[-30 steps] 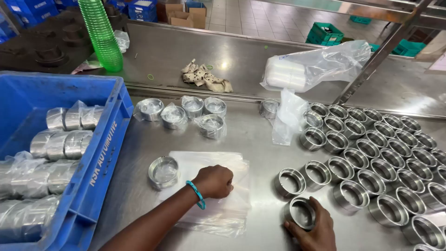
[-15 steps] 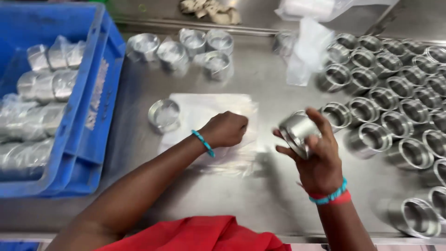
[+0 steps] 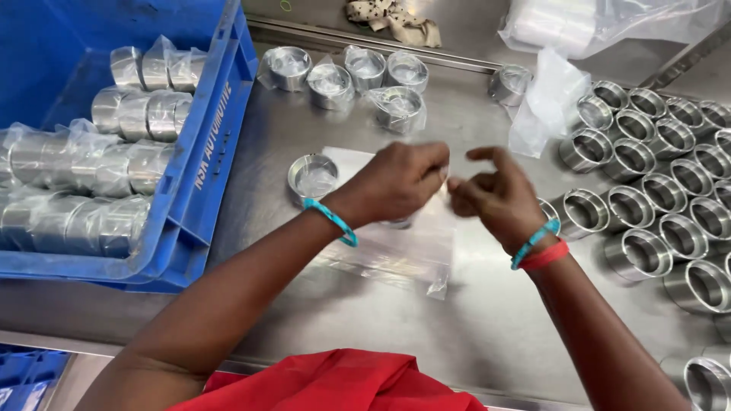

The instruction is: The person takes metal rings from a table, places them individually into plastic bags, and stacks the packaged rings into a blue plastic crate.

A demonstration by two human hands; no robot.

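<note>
Quick one from my remote seat. Half a second back the right hand point(image 3: 496, 199) had a short shiny metal ring held up off the worktop. Now that ring isn't in its fingers, and both hands have come together over the clear plastic bag point(image 3: 396, 255), mid-worktop.

The left hand point(image 3: 396, 183) is clenched, thumb and forefinger pinching what looks like the bag's far edge. The right has its forefinger crooked up and the rest curled in. It's too blurry to tell if it grips anything.

All I get of the ring is a metal sliver point(image 3: 397, 223) under the left hand, so I can't call which way it opens. The bag lies flat, long side running far edge to near edge.

The blue plastic crate point(image 3: 221, 152) sits at the left edge, with rows of bare rings point(image 3: 647, 198) on the right.
</note>
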